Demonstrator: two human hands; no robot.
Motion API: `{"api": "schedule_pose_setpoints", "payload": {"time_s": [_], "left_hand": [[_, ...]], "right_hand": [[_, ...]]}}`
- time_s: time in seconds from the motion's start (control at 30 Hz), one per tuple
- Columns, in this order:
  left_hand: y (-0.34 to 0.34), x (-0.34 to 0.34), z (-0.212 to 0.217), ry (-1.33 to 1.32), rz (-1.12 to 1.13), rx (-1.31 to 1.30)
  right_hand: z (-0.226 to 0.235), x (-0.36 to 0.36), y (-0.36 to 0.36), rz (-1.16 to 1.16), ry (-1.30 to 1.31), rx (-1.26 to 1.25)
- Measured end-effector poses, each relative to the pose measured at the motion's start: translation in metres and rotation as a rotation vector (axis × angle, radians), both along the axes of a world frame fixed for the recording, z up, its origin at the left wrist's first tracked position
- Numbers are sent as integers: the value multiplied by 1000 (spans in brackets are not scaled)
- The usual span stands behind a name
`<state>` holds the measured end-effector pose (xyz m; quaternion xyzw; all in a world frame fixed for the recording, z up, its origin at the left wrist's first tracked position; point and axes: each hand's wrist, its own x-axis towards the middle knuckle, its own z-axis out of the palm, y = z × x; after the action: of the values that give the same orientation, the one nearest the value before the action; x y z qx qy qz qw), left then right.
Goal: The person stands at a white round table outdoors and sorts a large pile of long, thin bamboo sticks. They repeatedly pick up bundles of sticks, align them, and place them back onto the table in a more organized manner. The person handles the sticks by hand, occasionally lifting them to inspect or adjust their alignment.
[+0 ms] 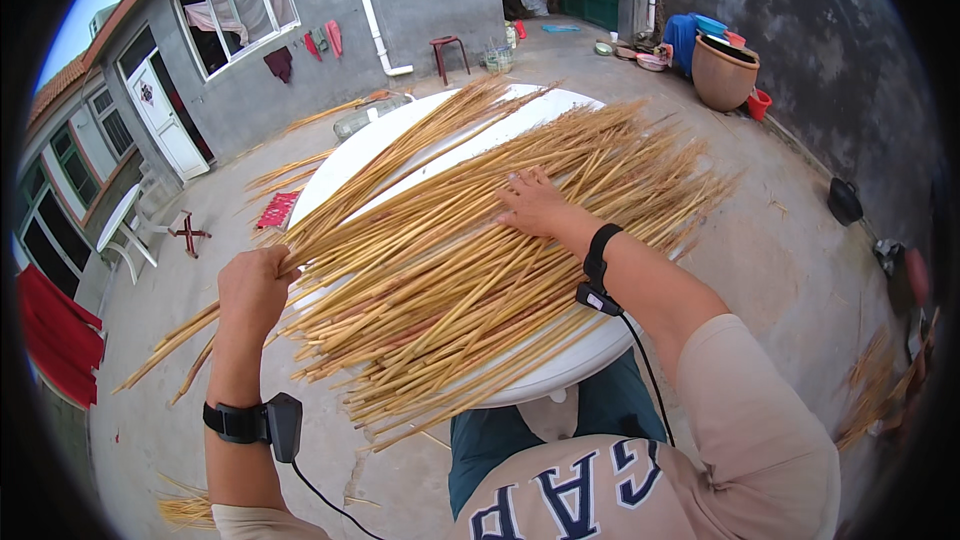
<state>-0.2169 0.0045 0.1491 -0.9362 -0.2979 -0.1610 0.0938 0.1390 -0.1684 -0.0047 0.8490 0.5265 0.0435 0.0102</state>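
Note:
A broad heap of dry yellow stalks (430, 290) with feathery brownish tops lies across a round white table (590, 345). Their bare ends point left and the bushy ends right. At the table's left side my left hand (255, 285) is closed around several stalks, whose cut ends stick out past it to the lower left. My right hand (530, 202) rests on top of the heap near the feathery part, fingers spread over the stalks. A thinner bundle (420, 145) lies apart along the table's far side.
More stalks lie on the concrete floor at left and right. Behind the table are a red stool (449, 55) and a glass container (360, 122). A large clay pot (722, 75) and a red bucket (759, 103) stand along the right wall. A white side table (122, 215) is at left.

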Motion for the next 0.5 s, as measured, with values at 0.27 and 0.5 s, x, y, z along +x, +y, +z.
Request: {"api": "schedule_pose_setpoints", "payload": {"time_s": [0.27, 0.5], "left_hand": [[39, -70, 18, -283, 156, -1], [56, -115, 31, -666, -95, -746]], "right_hand": [[-15, 24, -12, -131, 191, -82], [-10, 30, -10, -70, 240, 171]]}}
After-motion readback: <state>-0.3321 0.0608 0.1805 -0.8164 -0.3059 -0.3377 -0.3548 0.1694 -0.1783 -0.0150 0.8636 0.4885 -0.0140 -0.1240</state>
